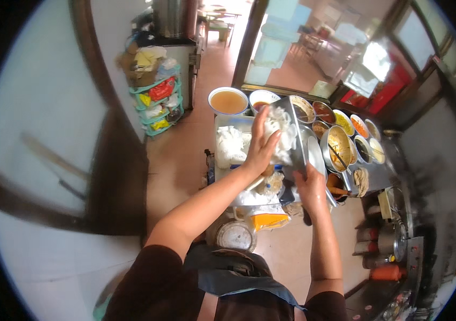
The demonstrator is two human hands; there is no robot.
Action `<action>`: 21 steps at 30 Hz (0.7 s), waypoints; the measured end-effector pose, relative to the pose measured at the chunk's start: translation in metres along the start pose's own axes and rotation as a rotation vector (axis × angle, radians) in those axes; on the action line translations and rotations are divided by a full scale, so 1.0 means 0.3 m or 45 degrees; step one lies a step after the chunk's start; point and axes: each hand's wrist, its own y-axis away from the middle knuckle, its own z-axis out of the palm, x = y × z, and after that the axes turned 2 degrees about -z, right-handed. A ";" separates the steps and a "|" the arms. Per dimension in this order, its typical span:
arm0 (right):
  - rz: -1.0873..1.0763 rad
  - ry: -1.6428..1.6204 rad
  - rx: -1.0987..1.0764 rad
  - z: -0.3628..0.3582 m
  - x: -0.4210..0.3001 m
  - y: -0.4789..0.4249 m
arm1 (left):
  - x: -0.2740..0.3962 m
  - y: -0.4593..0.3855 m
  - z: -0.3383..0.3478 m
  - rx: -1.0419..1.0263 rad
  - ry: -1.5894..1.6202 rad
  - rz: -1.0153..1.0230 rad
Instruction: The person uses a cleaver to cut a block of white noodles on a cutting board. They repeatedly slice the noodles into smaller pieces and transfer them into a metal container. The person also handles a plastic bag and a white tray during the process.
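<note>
My right hand [311,184] grips a wide cleaver [297,128] near its dark handle. On the blade's left face lies a heap of white noodle-like strips [281,138]. The fingers of my left hand [262,146] are spread against the left side of that heap. Below and to the left stands a clear plastic tub [220,158] with a white bundle [230,144] inside. The strips are blurred, so their exact kind is unclear.
Bowls surround the far counter: broth [229,102], green pieces [343,122], orange shreds [359,125], and a steel bowl [337,148] with chopsticks. A folded cloth [361,181] lies at right. A lidded bucket [236,236] stands on the floor, a teal rack [157,106] farther left.
</note>
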 end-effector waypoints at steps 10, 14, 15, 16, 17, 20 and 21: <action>0.261 0.130 0.266 0.095 0.127 -0.240 | -0.673 -0.147 -0.127 -0.044 0.274 -0.869; 0.607 -0.543 0.310 0.044 0.080 -0.129 | -0.597 -0.071 -0.291 0.270 0.387 -0.901; 0.630 -0.544 0.335 0.035 0.079 -0.081 | -0.574 -0.028 -0.338 0.260 0.371 -0.884; 0.650 -0.550 0.362 0.027 0.085 -0.019 | -0.547 0.023 -0.372 0.249 0.351 -0.862; 0.685 -0.705 0.449 0.022 0.093 0.054 | -0.497 0.085 -0.387 0.283 0.276 -0.851; 0.865 -0.769 0.510 -0.023 0.117 0.308 | -0.334 0.328 -0.439 0.315 0.057 -0.875; 0.851 -0.767 0.535 -0.040 0.128 0.392 | -0.308 0.436 -0.443 0.278 0.027 -0.909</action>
